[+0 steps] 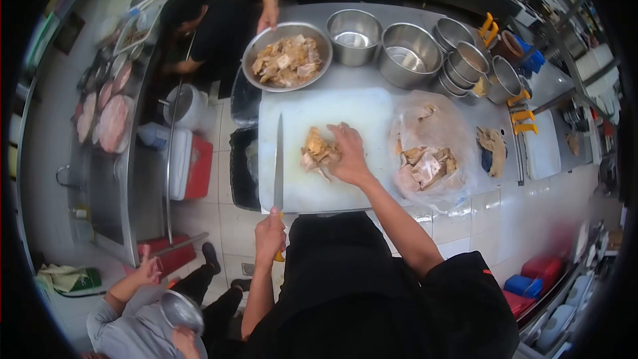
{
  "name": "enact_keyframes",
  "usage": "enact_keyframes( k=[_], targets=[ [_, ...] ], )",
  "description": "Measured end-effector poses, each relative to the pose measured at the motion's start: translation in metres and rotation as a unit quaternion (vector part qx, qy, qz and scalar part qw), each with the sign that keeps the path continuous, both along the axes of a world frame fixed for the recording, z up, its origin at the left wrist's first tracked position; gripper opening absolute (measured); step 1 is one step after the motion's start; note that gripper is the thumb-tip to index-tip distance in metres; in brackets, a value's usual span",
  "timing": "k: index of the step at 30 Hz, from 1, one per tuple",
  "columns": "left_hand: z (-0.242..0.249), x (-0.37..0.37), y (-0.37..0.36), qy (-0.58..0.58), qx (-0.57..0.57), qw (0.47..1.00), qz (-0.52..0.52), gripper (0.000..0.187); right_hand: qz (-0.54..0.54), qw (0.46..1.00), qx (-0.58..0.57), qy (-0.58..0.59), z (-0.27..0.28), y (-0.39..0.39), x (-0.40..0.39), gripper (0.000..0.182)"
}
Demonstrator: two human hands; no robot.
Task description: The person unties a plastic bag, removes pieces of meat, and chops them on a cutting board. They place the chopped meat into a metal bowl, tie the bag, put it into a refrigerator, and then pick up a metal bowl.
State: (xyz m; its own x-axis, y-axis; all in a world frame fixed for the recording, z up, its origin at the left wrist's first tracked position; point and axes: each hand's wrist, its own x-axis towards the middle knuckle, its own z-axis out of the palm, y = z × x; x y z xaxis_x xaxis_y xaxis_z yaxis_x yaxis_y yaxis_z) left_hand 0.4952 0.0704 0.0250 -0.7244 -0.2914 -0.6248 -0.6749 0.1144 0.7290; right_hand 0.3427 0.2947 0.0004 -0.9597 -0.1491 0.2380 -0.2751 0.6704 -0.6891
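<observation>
A long knife (279,166) with a yellow handle is in my left hand (269,236), which is closed at the near edge of the white cutting board (365,193). Its blade points away from me along the board's left side. My right hand (349,154) is curled against a small heap of meat pieces (318,151) in the middle of the board, and some of its fingers are hidden. Just right of the board, a clear plastic bag (458,176) contains more meat pieces (427,167). A metal bowl (324,74) of cut meat (288,61) stands beyond the board.
Another person's hand (268,18) touches the bowl's rim. Steel pots (410,56) line the back of the counter, with smaller ones stacked to the right. A brown cloth (492,149) lies past the bag. At lower left, a person in grey (136,329) holds a metal bowl (181,311).
</observation>
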Motion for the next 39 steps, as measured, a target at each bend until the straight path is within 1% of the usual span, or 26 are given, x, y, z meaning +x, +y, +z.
enact_keyframes(
  k=[1, 3, 4, 5, 7, 8, 10, 11, 12, 13, 14, 15, 16, 19, 21, 22, 24, 25, 27, 29, 30, 31, 32, 36, 38, 39],
  targets=[
    [-0.001, 0.003, 0.002, 0.002, -0.003, 1.000, -0.003, 0.062, 0.009, 1.000, 0.002, -0.004, -0.007, 0.006, -0.001, 0.070],
    [-0.001, 0.004, 0.007, 0.007, -0.010, 1.000, -0.017, 0.063, -0.036, 0.991, -0.131, 0.005, -0.016, 0.011, -0.005, 0.074],
    [0.002, 0.004, 0.010, 0.005, -0.015, 1.000, -0.016, 0.062, -0.120, 0.989, -0.088, 0.003, -0.016, 0.004, -0.004, 0.063],
    [0.002, 0.004, 0.013, 0.002, -0.016, 1.000, -0.015, 0.062, -0.119, 0.989, -0.089, 0.000, -0.018, -0.001, -0.004, 0.063],
    [0.001, 0.000, 0.016, 0.006, -0.036, 0.999, -0.038, 0.061, -0.090, 0.992, -0.004, -0.086, -0.027, -0.009, -0.010, 0.050],
    [0.000, -0.003, 0.017, -0.014, -0.044, 0.997, -0.057, 0.061, -0.090, 0.992, -0.006, -0.088, -0.032, -0.012, -0.012, 0.050],
    [-0.007, -0.005, 0.018, -0.028, -0.052, 0.996, -0.072, 0.062, 0.037, 0.997, -0.061, -0.019, -0.040, -0.017, -0.011, 0.038],
    [-0.010, -0.008, 0.017, -0.036, -0.057, 0.994, -0.085, 0.062, 0.036, 0.997, -0.064, -0.020, -0.042, -0.015, -0.012, 0.038],
    [-0.005, -0.012, 0.017, -0.044, -0.072, 0.991, -0.106, 0.063, 0.024, 0.979, -0.183, -0.085, -0.038, -0.011, -0.013, 0.035],
    [-0.012, -0.009, 0.015, -0.047, -0.074, 0.990, -0.109, 0.063, 0.012, 0.942, -0.298, -0.151, -0.036, -0.008, -0.010, 0.032],
    [-0.027, -0.004, 0.013, 0.008, -0.110, 0.988, -0.110, 0.062, 0.010, 0.942, -0.299, -0.152, -0.037, -0.005, -0.007, 0.032],
    [-0.027, -0.007, 0.015, 0.065, -0.145, 0.981, -0.111, 0.061, -0.039, 0.962, -0.250, -0.099, -0.038, -0.001, -0.005, 0.031],
    [-0.026, -0.009, 0.017, 0.065, -0.146, 0.981, -0.113, 0.061, -0.088, 0.975, -0.198, -0.045, -0.039, 0.002, -0.002, 0.029],
    [-0.024, -0.016, 0.020, 0.069, -0.162, 0.978, -0.111, 0.058, -0.090, 0.972, -0.198, -0.089, -0.042, 0.005, 0.007, 0.027],
    [-0.031, -0.025, 0.017, 0.212, -0.246, 0.931, -0.164, 0.060, -0.100, 0.973, -0.199, -0.066, -0.043, 0.001, 0.014, 0.026],
    [-0.013, -0.033, 0.020, 0.211, -0.248, 0.931, -0.165, 0.060, -0.111, 0.973, -0.198, -0.039, -0.043, 0.000, 0.015, 0.026],
    [0.031, -0.035, 0.023, 0.211, -0.187, 0.949, -0.143, 0.056, -0.134, 0.964, -0.226, -0.037, -0.041, 0.002, 0.018, 0.025],
    [0.043, -0.034, 0.026, 0.209, -0.188, 0.949, -0.144, 0.056, -0.153, 0.955, -0.253, -0.031, -0.040, 0.002, 0.018, 0.026],
    [0.058, -0.032, 0.032, 0.244, -0.157, 0.945, -0.147, 0.045, -0.164, 0.954, -0.250, -0.029, -0.035, 0.000, 0.021, 0.027],
    [0.013, -0.028, 0.030, 0.226, -0.151, 0.948, -0.164, 0.048, -0.173, 0.954, -0.245, -0.026, -0.035, 0.002, 0.021, 0.029],
    [-0.013, -0.029, 0.028, 0.158, -0.222, 0.936, -0.223, 0.050, -0.173, 0.957, -0.231, -0.014, -0.037, 0.001, 0.020, 0.030],
    [-0.015, -0.034, 0.029, 0.088, -0.290, 0.911, -0.280, 0.053, -0.173, 0.961, -0.217, -0.002, -0.036, 0.000, 0.019, 0.031],
    [-0.014, -0.038, 0.029, 0.053, -0.270, 0.919, -0.282, 0.057, -0.176, 0.960, -0.219, 0.003, -0.035, -0.001, 0.008, 0.031],
    [-0.015, -0.036, 0.031, 0.043, -0.280, 0.913, -0.294, 0.062, -0.081, 0.982, -0.145, 0.087, 0.009, -0.012, -0.039, 0.038],
    [-0.011, -0.037, 0.033, 0.033, -0.277, 0.917, -0.284, 0.062, -0.041, 0.981, -0.086, 0.169, 0.046, -0.031, -0.069, 0.045],
    [-0.009, -0.039, 0.033, 0.034, -0.277, 0.917, -0.285, 0.062, -0.001, 0.978, -0.062, 0.200, 0.068, -0.044, -0.074, 0.049]
  ],
)
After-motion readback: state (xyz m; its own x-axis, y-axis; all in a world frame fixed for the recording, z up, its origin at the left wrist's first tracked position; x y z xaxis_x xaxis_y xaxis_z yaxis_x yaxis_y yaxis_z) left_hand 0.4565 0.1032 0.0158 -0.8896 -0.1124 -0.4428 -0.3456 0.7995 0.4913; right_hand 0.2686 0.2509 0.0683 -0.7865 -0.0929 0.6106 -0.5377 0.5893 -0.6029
